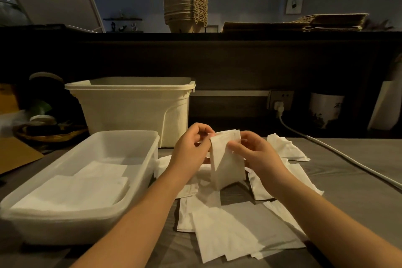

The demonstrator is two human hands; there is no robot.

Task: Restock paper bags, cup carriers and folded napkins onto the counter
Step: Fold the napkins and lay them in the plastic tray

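Observation:
Both hands hold one white napkin (228,165) upright above the grey table (359,165). My left hand (191,148) pinches its top left corner. My right hand (254,152) pinches its upper right edge, thumb on the front face. Several loose white napkins (235,228) lie spread on the table under and around my hands. A translucent shallow tray (139,154) at the left holds flat folded napkins (76,189). On the raised dark counter behind, a stack of brown cup carriers (185,10) stands at the middle and flat brown paper bags (304,23) lie at the right.
A deep cream plastic bin (134,106) stands behind the tray. A white cable (339,150) runs from a wall socket (280,100) across the table's right side. A woven basket (50,134) with small items sits at the far left.

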